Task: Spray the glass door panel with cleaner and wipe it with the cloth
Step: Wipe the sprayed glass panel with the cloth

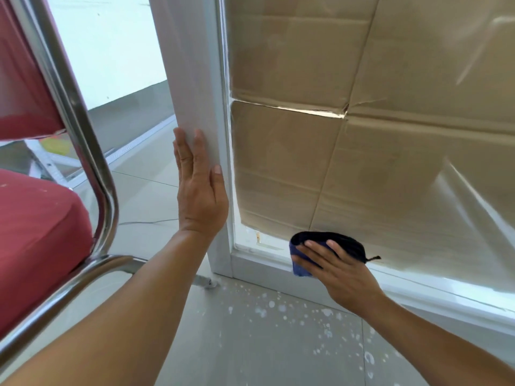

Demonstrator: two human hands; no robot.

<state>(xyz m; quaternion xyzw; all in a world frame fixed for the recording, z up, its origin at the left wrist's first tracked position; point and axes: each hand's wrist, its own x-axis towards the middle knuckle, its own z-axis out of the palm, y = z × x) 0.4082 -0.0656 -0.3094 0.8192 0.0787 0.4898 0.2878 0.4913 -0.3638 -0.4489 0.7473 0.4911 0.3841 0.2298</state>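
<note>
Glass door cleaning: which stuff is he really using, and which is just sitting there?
For the job: cloth, glass door panel, right hand pressing the cloth, left hand steadying the door frame.
Just there: red chair, cardboard behind the glass.

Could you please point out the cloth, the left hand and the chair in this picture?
cloth [345,243], head view, dark upper fold.
left hand [199,196], head view, back of hand.
chair [83,129], head view, chrome frame tube.
</note>
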